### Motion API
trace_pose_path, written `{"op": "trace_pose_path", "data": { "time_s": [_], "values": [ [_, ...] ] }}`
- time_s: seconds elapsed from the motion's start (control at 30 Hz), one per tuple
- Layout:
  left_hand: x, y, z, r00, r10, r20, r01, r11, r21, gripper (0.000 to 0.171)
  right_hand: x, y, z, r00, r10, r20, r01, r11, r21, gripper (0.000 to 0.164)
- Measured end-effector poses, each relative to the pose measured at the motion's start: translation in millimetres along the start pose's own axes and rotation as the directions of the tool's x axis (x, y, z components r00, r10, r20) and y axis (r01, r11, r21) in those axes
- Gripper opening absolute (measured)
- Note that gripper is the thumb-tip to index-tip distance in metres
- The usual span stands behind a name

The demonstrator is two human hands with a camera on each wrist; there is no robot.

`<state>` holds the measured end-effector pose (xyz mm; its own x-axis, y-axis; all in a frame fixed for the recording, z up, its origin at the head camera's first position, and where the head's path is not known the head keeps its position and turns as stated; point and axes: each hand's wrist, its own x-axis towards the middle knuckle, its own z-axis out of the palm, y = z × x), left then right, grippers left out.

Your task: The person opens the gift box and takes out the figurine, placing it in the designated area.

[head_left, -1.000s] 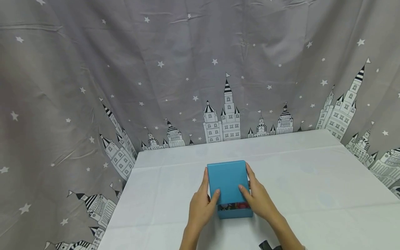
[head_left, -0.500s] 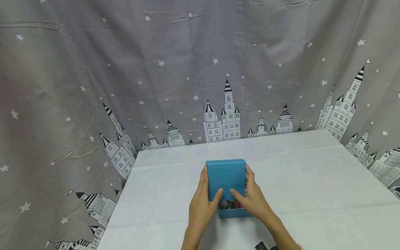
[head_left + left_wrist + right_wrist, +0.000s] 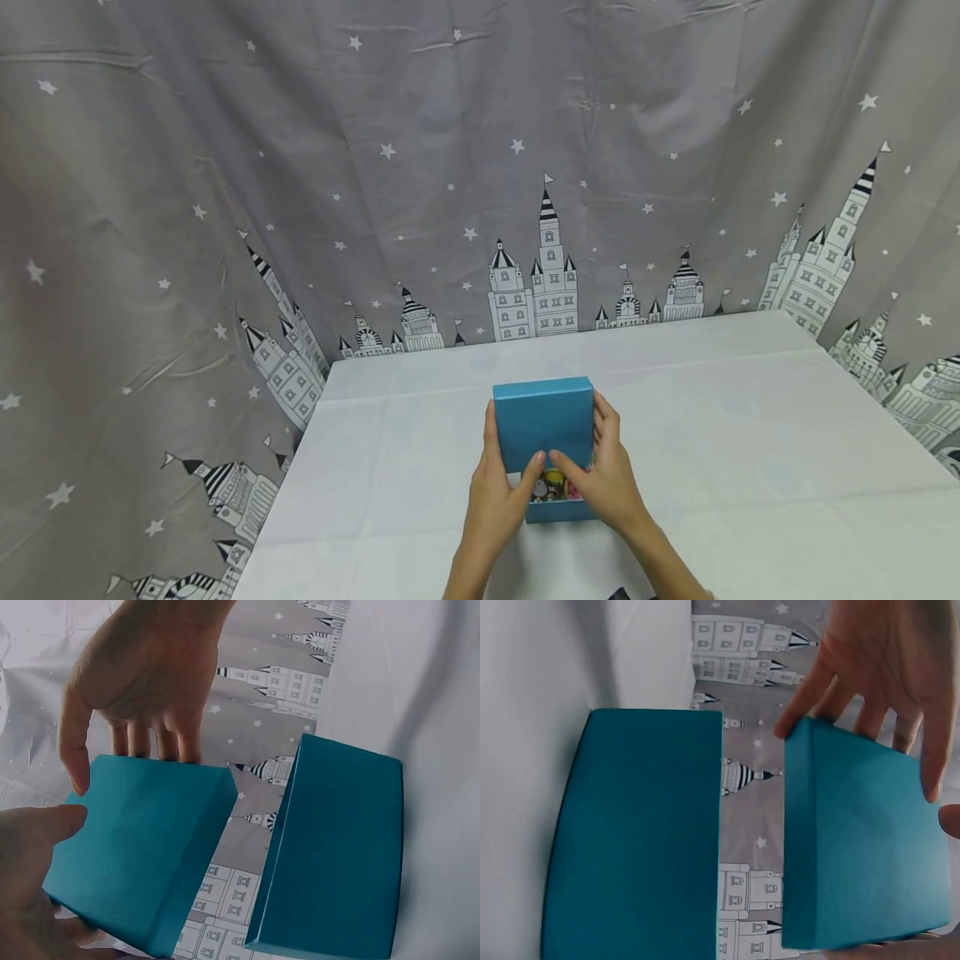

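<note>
Between my two hands is a blue box lid (image 3: 543,429), tilted with its far edge raised. My left hand (image 3: 497,492) grips its left side, and my right hand (image 3: 609,479) grips the right one. Both thumbs lie across the near part of the top, their tips almost meeting. Below it, the matching blue box (image 3: 561,511) stands on the table, filled with small colourful items (image 3: 555,485), partly hidden by the lid and thumbs. Both wrist views show a gap between the lid (image 3: 142,840) and the box wall (image 3: 637,832).
A white cloth (image 3: 405,467) covers the table. Behind and to the sides hangs a grey curtain (image 3: 420,167) printed with castles and stars. A small dark object (image 3: 619,594) shows at the bottom edge beside the right forearm.
The lid has tilted further and its near edge has risen, so more of the box's contents shows. Both thumbs have slid inward towards each other.
</note>
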<state>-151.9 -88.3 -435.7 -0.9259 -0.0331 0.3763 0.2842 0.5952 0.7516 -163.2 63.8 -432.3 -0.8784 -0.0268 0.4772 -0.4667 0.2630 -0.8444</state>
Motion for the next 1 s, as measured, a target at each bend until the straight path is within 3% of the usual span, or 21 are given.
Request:
{"op": "trace_pose_path", "data": {
  "time_s": [0.3, 0.73, 1.0],
  "values": [
    [1.1, 6.1, 3.2, 0.999, -0.046, -0.008, 0.045, 0.991, -0.125, 0.08, -1.2, 3.8, 2.1, 0.999, 0.033, -0.034, -0.032, 0.999, 0.031, 0.093],
    [0.8, 9.2, 4.8, 0.996, -0.079, -0.036, 0.072, 0.983, -0.17, 0.072, -5.2, 5.1, 6.9, 0.998, 0.03, -0.054, -0.026, 0.997, 0.07, 0.091],
    [0.6, 12.4, 7.8, 0.993, -0.096, -0.062, 0.077, 0.962, -0.264, 0.062, -7.1, 4.6, 10.0, 0.995, 0.021, -0.097, -0.008, 0.991, 0.134, 0.078]
  ]
}}
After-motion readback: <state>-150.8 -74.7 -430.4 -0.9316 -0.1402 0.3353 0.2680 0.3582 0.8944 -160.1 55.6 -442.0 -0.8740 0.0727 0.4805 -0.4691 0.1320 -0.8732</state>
